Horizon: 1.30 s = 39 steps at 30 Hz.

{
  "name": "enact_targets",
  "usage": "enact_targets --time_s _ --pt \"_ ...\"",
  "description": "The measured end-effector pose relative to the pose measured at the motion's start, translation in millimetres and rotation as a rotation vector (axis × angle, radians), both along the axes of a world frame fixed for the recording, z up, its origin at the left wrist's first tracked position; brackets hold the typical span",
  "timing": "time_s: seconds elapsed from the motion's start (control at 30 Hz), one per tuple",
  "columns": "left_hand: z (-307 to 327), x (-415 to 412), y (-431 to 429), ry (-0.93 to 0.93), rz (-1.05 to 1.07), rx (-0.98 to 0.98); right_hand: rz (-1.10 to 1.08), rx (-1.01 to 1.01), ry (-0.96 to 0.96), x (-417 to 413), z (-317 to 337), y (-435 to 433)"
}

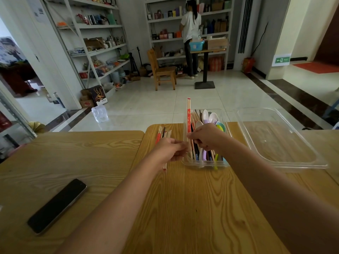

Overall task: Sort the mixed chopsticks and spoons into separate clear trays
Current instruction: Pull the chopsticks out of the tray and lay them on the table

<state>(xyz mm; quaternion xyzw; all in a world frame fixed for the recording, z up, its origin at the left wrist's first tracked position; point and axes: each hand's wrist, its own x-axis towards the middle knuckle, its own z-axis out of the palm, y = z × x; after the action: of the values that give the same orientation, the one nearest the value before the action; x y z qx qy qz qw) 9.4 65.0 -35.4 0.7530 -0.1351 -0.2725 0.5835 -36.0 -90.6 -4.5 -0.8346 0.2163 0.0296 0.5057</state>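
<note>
Worktop [183, 198]: pale wood grain, two surfaces butted together (a dark phone [56, 206] lies on the left one).
Mixed tray [201, 162]: narrow and clear, holding chopsticks and coloured spoons [211, 117] together.
Right hand [205, 137]: fingers pinch a red-sleeved chopstick pair [189, 114], upright over the tray's left side.
Left hand [170, 149]: fingers curled round a chopstick bundle [163, 132], just left of the tray.
Wide tray [278, 142]: clear, just right of the narrow one.

Bare left hand [168, 149], right hand [207, 137], forearms apparently unsleeved.
</note>
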Motion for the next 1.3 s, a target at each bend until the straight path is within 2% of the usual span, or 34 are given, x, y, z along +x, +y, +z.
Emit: enact_targets --time_s 0.07,0.27,0.4,0.5,0.57,0.67,0.8,0.97,1.13,1.3 --pt "0 0 0 0.01 0.014 -0.02 0.017 -0.021 0.041 1 3 5" --pt "0 11 21 -0.041 0.084 0.042 -0.055 0.034 -0.022 5 -7 0" --pt "-9 31 55 -0.141 0.195 0.204 -0.123 0.046 -0.067 8 -14 -11" --pt "-23 46 79 -0.221 0.261 0.356 -0.079 -0.04 -0.071 5 -15 -14" --pt "-31 51 88 -0.245 0.293 0.431 -0.081 -0.01 -0.104 6 -19 -16" --pt "-36 50 92 -0.251 0.283 0.542 -0.101 0.035 -0.122 6 -23 -18" --pt "-39 47 86 -0.335 0.214 0.677 -0.157 -0.069 -0.076 7 -20 -21" --pt "-39 48 70 -0.386 0.234 0.611 -0.243 -0.083 -0.086 7 -20 -29" --pt "-39 47 59 -0.389 0.184 0.575 -0.234 -0.261 -0.065 9 -20 -29" --pt "-30 42 58 -0.441 0.234 0.506 -0.072 -0.543 -0.045 9 -24 -10"
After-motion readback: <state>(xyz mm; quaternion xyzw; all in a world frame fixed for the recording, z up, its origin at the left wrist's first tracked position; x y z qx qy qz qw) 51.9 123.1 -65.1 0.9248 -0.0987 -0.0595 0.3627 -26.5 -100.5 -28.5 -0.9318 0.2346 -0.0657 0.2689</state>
